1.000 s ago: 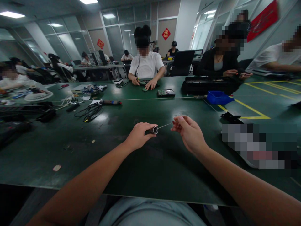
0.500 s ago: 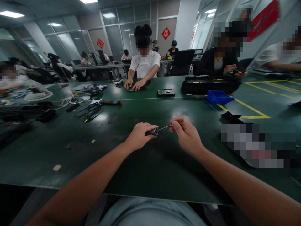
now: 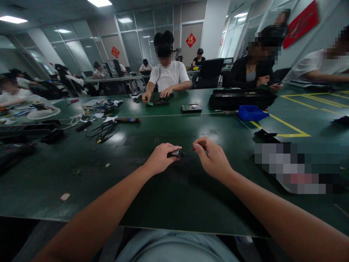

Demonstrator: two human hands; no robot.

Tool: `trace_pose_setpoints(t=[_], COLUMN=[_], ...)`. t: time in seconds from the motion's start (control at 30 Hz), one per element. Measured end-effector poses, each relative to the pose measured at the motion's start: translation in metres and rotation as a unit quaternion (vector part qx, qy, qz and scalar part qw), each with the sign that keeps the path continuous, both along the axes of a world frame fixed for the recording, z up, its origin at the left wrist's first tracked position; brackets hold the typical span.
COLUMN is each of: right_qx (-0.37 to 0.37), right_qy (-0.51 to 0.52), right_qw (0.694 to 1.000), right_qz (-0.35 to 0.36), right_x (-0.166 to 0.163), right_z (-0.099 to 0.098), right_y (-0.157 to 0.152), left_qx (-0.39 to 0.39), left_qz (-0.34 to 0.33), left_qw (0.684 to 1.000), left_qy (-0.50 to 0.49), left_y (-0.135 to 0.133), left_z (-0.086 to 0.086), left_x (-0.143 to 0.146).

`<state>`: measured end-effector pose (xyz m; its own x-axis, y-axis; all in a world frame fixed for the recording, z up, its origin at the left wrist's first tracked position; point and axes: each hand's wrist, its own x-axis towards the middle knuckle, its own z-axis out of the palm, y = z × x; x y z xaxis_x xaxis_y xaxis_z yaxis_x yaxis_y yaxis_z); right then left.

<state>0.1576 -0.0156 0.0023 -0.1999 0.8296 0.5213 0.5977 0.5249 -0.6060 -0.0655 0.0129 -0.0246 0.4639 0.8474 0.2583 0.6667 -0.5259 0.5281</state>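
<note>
One left hand (image 3: 160, 159); one right hand (image 3: 215, 161) — one metal cylinder (image 3: 177, 153); one screwdriver (image 3: 193, 148); one blue bin (image 3: 252, 112).

Your table (image 3: 174, 196) is dark green, crossed at the right by yellow lines (image 3: 293, 127). The small cylinder (image 3: 176, 153) in your left hand (image 3: 160, 158) is black with a silver end; the thin tool (image 3: 196, 146) in your right hand (image 3: 214, 160) has a reddish handle. Beyond sit a bright blue bin (image 3: 251, 112) and a black case (image 3: 240, 98); the person opposite wears a white shirt (image 3: 170, 76).
</note>
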Motion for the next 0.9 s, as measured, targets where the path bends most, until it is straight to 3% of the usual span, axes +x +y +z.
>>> trace_pose_setpoints(t=[0.17,0.27,0.43,0.57,0.63,0.7,0.8,0.9], right_qx=[-0.011,-0.004,-0.004,-0.009,-0.010,-0.011,-0.012,-0.008], right_qy=[0.010,0.028,0.049,0.057,0.058,0.057,0.055,0.059], right_qw=[1.000,0.999,0.998,0.998,0.998,0.998,0.998,0.998], right_qz=[-0.026,-0.036,-0.030,-0.025,-0.021,-0.019,-0.019,-0.020], right_x=[0.000,0.001,0.002,0.002,0.002,0.002,0.001,0.001], right_z=[-0.002,-0.002,0.001,0.001,0.000,0.000,-0.001,-0.001], right_y=[0.001,0.001,0.000,-0.002,-0.002,-0.002,-0.002,-0.002], left_qx=[-0.020,-0.059,-0.174,-0.240,-0.260,-0.245,-0.157,-0.079], left_qz=[0.012,0.023,0.004,0.017,0.018,0.016,0.017,-0.013], left_qw=[0.999,0.992,0.943,0.910,0.911,0.935,0.981,0.997], left_qy=[-0.036,-0.112,-0.283,-0.336,-0.320,-0.255,-0.112,0.008], left_y=[-0.002,-0.001,0.001,0.000,-0.001,-0.003,-0.006,-0.009], left_z=[0.003,0.003,0.003,0.007,0.011,0.015,0.021,0.021], left_x=[-0.001,-0.001,0.002,0.001,0.000,-0.002,-0.002,0.002])
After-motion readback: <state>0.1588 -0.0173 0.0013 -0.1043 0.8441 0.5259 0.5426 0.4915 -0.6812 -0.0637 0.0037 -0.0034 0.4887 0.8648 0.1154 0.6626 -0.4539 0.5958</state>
